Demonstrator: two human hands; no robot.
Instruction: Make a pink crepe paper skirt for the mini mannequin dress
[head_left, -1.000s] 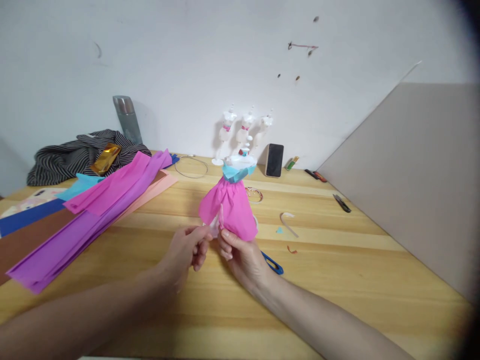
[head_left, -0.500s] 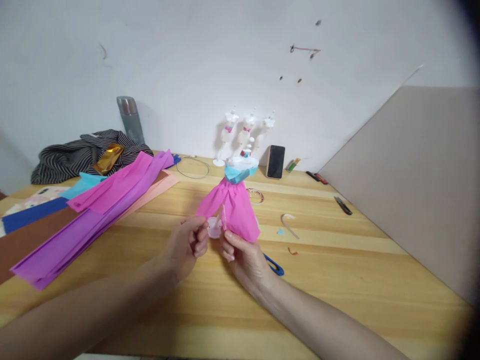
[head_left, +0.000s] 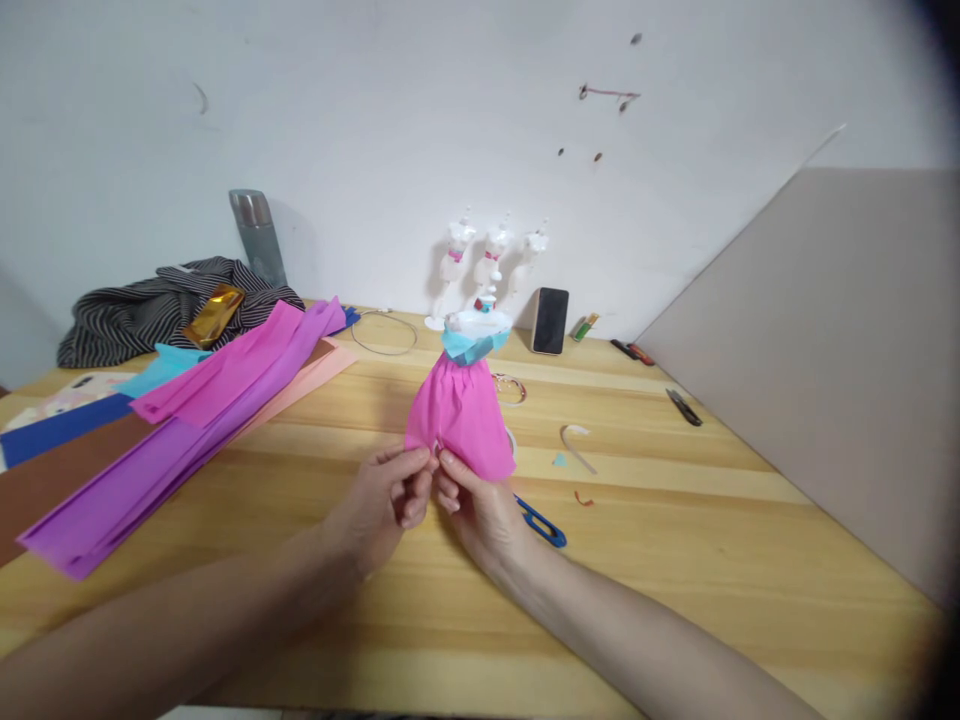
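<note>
A small white dress form (head_left: 477, 323) stands in the middle of the table, dressed in a light-blue paper top (head_left: 475, 346) and a gathered pink paper skirt (head_left: 466, 415). My left hand (head_left: 394, 492) is closed, pinching the skirt's lower edge between thumb and forefinger. Close beside it, my right hand (head_left: 480, 500) pinches the facing edge of the same skirt, and a narrow gap shows between the two edges. Blue-handled scissors (head_left: 541, 522) lie partly hidden behind my right wrist. The form's base is mostly covered by skirt and hands.
Pink and purple paper sheets (head_left: 187, 430) spread across the left side, near a striped cloth (head_left: 142, 312) and a bottle (head_left: 259, 235). Three white dress forms (head_left: 495, 243) and a phone (head_left: 550, 321) stand at the wall. Rightward lie paper scraps (head_left: 560, 460) and a cutter knife (head_left: 683, 407).
My left hand has moved right, close to my right hand, bringing the skirt's two edges nearly together. The gap that showed the base has narrowed.
</note>
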